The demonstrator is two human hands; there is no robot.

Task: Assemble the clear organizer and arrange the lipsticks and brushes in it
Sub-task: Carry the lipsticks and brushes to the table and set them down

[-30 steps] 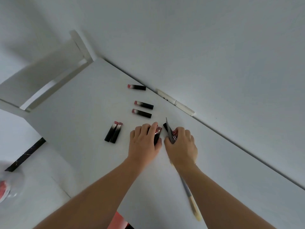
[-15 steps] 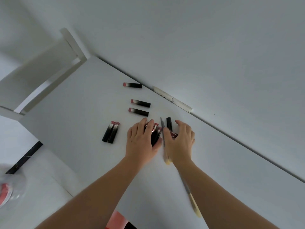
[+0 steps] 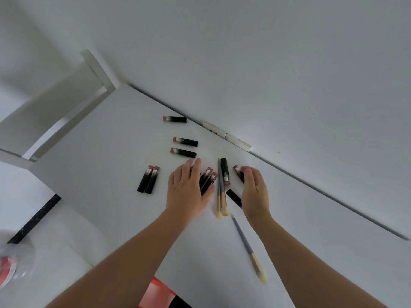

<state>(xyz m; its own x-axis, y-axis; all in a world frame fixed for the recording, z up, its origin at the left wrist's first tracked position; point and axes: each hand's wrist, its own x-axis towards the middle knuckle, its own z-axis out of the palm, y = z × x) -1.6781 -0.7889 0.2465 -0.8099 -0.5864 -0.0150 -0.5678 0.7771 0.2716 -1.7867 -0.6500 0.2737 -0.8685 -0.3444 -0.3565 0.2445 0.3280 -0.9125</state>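
On your desk (image 3: 111, 152), two brushes (image 3: 221, 196) lay between your left hand (image 3: 186, 192) and right hand (image 3: 254, 192); three lipsticks (image 3: 184, 142) lay behind, a pair (image 3: 148, 182) to the left.

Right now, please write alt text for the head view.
Two bare hands, left hand and right hand, rest open over black lipstick tubes and yellow-tipped grey makeup brushes scattered on a white table.
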